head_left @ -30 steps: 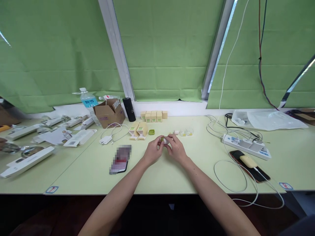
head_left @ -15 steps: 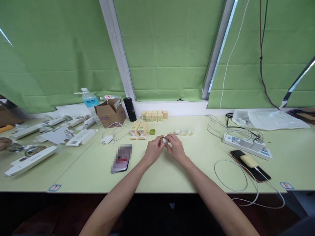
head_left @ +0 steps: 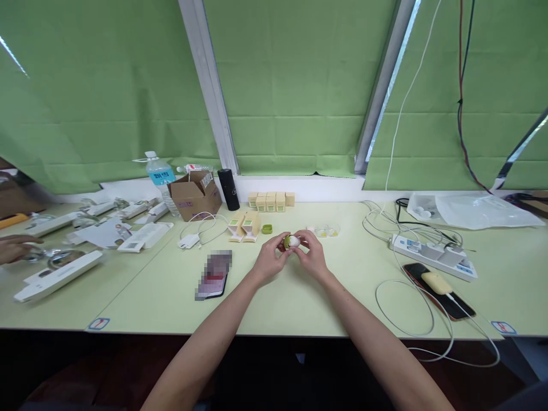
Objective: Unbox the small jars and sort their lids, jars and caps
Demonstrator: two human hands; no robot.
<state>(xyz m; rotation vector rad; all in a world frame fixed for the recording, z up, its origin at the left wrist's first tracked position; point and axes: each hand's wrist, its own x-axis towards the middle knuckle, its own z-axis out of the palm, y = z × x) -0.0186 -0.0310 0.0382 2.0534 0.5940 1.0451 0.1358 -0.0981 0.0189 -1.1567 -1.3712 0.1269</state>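
Observation:
Between my two hands is a small rounded white and green piece (head_left: 293, 241), held above the table; its exact kind is too small to make out. My left hand (head_left: 273, 255) grips its green side, and my right hand (head_left: 312, 252) has its fingers around the white side. Just beyond my left hand sits a small green square tray (head_left: 267, 229). Clear round cups with yellow inside (head_left: 327, 230) stand beyond my right hand. Two opened cream boxes (head_left: 244, 227) are to the left, and a row of small cream boxes (head_left: 271, 202) lines the back.
A phone (head_left: 213, 275) lies left of my forearms. At the right are a power strip (head_left: 434, 257), looped white cables and a dark phone (head_left: 460, 305) with a yellow case on it. Back left stand a cardboard box (head_left: 196, 200) and black cylinder (head_left: 228, 189). Another person's hand (head_left: 17, 248) is far left.
The held piece has turned, so its green side shows more. My hands have shifted slightly right in view. The other person's hand at far left reaches further in.

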